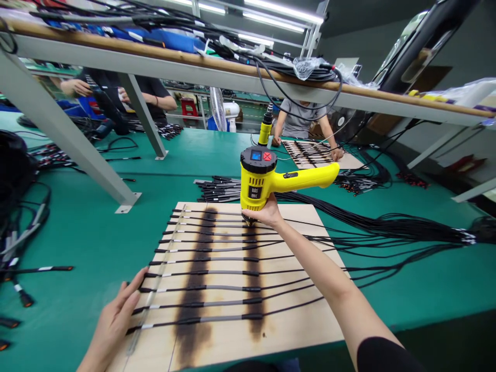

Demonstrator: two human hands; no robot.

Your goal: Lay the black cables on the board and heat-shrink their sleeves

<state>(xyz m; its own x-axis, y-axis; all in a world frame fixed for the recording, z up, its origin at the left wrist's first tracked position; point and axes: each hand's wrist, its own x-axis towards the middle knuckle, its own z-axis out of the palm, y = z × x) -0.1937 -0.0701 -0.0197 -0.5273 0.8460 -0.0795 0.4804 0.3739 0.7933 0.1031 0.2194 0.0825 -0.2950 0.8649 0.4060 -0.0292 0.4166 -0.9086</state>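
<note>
My right hand (267, 212) is closed round the lower body of a yellow heat gun (253, 186), whose handle points right. Its nozzle hangs down just over the cables near the far edge of a wooden board (294, 320). Several black cables with grey sleeve sections (225, 272) lie side by side across this board, over two dark scorched bands. A clear rod (158, 281) crosses their left ends. At the board's left edge, my left hand (118, 312) has its thumb and fingers closed about a cable end; the fingers partly hide it.
A cable bundle (406, 227) runs off right across the green table (96, 227). Shelf legs (73, 119) stand at the left, below a loaded overhead shelf (174, 57). Two people work across the table, one beside another cable board (354, 160). More cables (23, 217) crowd the left.
</note>
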